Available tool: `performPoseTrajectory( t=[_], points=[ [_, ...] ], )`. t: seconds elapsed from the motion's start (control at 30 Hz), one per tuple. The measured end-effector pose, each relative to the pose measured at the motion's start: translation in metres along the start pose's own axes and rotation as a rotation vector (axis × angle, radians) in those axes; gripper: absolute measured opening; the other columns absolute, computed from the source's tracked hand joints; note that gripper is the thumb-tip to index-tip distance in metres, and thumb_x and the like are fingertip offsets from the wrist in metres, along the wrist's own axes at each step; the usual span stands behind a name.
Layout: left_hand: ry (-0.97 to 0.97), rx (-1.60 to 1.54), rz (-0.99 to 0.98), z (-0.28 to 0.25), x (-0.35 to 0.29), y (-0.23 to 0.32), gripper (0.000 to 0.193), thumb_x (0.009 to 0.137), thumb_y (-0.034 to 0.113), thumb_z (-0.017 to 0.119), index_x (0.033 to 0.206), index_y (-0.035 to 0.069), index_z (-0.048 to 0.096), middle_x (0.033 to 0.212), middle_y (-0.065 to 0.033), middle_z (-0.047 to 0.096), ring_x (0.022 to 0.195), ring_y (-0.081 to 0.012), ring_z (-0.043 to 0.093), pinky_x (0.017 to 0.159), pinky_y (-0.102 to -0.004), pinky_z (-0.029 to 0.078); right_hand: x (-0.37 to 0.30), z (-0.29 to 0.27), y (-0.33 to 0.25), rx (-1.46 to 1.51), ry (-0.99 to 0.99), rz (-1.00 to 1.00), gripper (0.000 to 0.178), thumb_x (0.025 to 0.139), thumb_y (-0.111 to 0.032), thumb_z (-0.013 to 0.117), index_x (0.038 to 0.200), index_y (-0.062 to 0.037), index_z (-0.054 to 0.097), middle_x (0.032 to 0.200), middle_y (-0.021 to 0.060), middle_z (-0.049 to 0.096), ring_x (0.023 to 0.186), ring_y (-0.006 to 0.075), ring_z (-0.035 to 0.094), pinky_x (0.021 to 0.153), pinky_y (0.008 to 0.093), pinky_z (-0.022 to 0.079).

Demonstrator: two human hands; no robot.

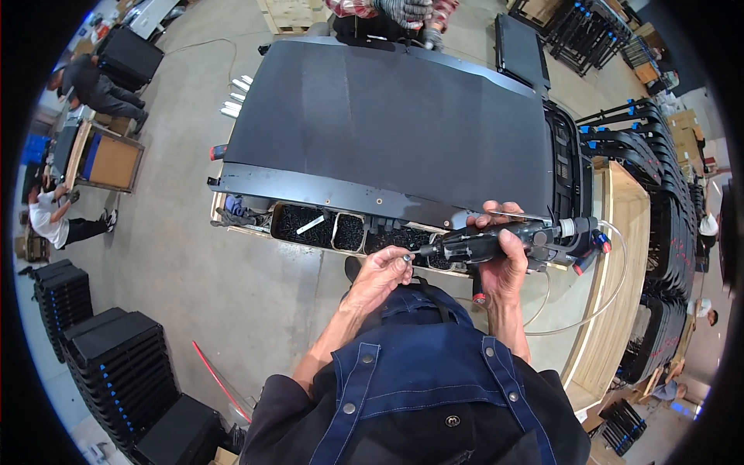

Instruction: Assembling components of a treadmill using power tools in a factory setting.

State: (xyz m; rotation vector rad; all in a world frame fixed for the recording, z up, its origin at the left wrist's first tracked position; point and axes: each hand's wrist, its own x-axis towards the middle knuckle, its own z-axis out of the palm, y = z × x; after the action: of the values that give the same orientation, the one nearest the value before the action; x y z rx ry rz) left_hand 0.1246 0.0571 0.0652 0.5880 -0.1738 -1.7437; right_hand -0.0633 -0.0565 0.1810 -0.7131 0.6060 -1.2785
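Observation:
A black inline power screwdriver lies across my right hand, whose fingers and thumb wrap round its body. Its bit points left, toward my left hand. The thumb and fingertips of that hand pinch a small metal piece, apparently a screw, at the bit's tip. Both hands are over the near edge of a large black panel lying flat on a work stand. Beneath this edge sit open bins filled with small black fasteners; my right hand and the tool partly hide the bins at right.
A clear air hose loops down from the tool's right end. Beside it stands a long wooden crate, with racked black frames beyond. Across the panel are a co-worker's gloved hands. Black parts are stacked at lower left.

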Motion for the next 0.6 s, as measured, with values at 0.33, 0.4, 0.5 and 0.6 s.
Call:
performPoseTrajectory(
  t=[0.33, 0.4, 0.5, 0.6],
  points=[
    [0.118, 0.032, 0.161, 0.023, 0.003, -0.045, 0.026, 0.094, 0.013, 0.074, 0.115, -0.001, 0.067, 0.094, -0.0054, 0.065, 0.082, -0.0152, 0.061, 0.074, -0.0295, 0.05, 0.012, -0.043, -0.013, 0.098, -0.021, 0.167, 0.047, 0.085, -0.009, 0.071, 0.129, -0.0063, 0.054, 0.121, 0.0155, 0.063, 0.101, 0.0235, 0.064, 0.103, 0.0488, 0.05],
    [0.146, 0.105, 0.212, 0.033, 0.003, -0.047, 0.025, 0.093, 0.012, 0.074, 0.113, -0.002, 0.068, 0.093, -0.0046, 0.064, 0.082, -0.0148, 0.06, 0.073, -0.029, 0.049, 0.014, -0.049, -0.011, 0.166, 0.013, 0.196, 0.046, 0.086, -0.008, 0.07, 0.129, -0.0067, 0.055, 0.122, 0.0158, 0.065, 0.101, 0.0238, 0.064, 0.103, 0.0493, 0.05],
    [0.44, 1.044, 0.668, 0.07, -0.002, -0.033, 0.02, 0.09, 0.009, 0.076, 0.107, 0.0, 0.07, 0.087, -0.0046, 0.061, 0.08, -0.0131, 0.06, 0.069, -0.0302, 0.049, 0.018, -0.059, -0.003, 0.234, 0.097, 0.256, 0.046, 0.086, -0.007, 0.07, 0.129, -0.0067, 0.055, 0.121, 0.0162, 0.065, 0.101, 0.0242, 0.064, 0.103, 0.0497, 0.05],
    [0.462, 1.584, 1.011, 0.07, -0.005, -0.026, 0.018, 0.089, 0.007, 0.076, 0.105, 0.001, 0.071, 0.087, -0.0042, 0.062, 0.08, -0.0126, 0.06, 0.068, -0.0298, 0.049, 0.016, -0.065, 0.012, 0.291, 0.195, 0.321, 0.048, 0.086, -0.008, 0.069, 0.131, -0.0066, 0.053, 0.128, 0.0184, 0.063, 0.101, 0.0245, 0.064, 0.103, 0.0497, 0.05]
  ],
)
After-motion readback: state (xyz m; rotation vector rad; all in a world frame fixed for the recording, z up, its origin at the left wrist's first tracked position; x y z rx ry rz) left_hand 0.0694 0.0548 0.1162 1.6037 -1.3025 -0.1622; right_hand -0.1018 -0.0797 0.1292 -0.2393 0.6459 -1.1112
